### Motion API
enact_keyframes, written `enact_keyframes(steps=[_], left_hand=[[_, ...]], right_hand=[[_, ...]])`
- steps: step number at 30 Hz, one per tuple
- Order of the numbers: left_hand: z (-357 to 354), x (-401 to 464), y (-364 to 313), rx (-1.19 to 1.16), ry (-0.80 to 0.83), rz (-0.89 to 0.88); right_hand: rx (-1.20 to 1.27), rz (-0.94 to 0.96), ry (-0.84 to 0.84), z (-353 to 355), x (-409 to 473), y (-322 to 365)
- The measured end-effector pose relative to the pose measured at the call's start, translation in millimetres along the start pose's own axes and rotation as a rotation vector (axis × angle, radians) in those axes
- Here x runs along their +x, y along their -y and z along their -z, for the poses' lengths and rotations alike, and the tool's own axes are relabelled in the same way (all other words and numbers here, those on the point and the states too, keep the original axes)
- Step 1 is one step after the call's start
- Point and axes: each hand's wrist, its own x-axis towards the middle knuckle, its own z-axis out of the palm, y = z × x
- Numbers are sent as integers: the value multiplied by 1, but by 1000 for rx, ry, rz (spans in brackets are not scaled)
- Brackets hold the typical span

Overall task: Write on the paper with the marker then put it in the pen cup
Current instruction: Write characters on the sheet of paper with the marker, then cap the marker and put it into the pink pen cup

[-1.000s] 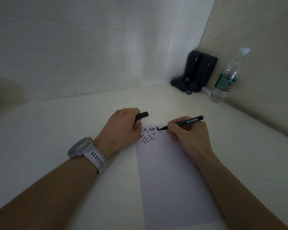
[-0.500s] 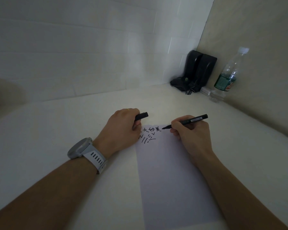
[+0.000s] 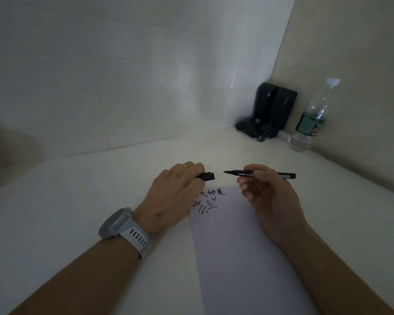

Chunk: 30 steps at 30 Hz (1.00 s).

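Pinching the cap (image 3: 205, 176) in the left hand (image 3: 175, 192), fingers curled shut around its closed end, open mouth pointing right. Resting that hand's heel on the top left corner of the paper (image 3: 239, 246), just below the grip, with a watch (image 3: 116, 222) sitting on the wrist behind it. Leaving a small gap to the right of the cap's mouth, nothing touching across it. Clamping the marker (image 3: 259, 173) in the right hand (image 3: 266, 192), thumb and fingers closed on the middle of the barrel, bare tip aiming left at the cap, rear end sticking out past the knuckles. Hovering clear of the sheet; writing already showing just below and between the two grips, so capping likely coming next.

Risking a missed mating: tip and mouth looking roughly level but not certainly in line, so a skewed push could smear ink on the left fingers or the cap rim. Risking a dropped, uncapped tip marking the sheet under it. Not seeing any pen cup for certain; possibly the dark holder (image 3: 273, 110) far beyond the right grip, beside the bottle (image 3: 312, 119), though hard to tell.
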Motion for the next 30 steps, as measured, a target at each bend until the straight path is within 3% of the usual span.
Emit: enact_keyframes(steps=[14, 20, 26, 30], left_hand=[[3, -1, -6, -87, 48, 25], [11, -4, -17, -145, 7, -57], [14, -4, -21, -387, -145, -83], [15, -3, -20, -537, -160, -47]], right_hand=[[-86, 31, 15, -4, 0, -5], [-175, 48, 74, -9, -3, -6], [-179, 50, 103, -7, -4, -7], [-173, 48, 119, -4, -4, -8]])
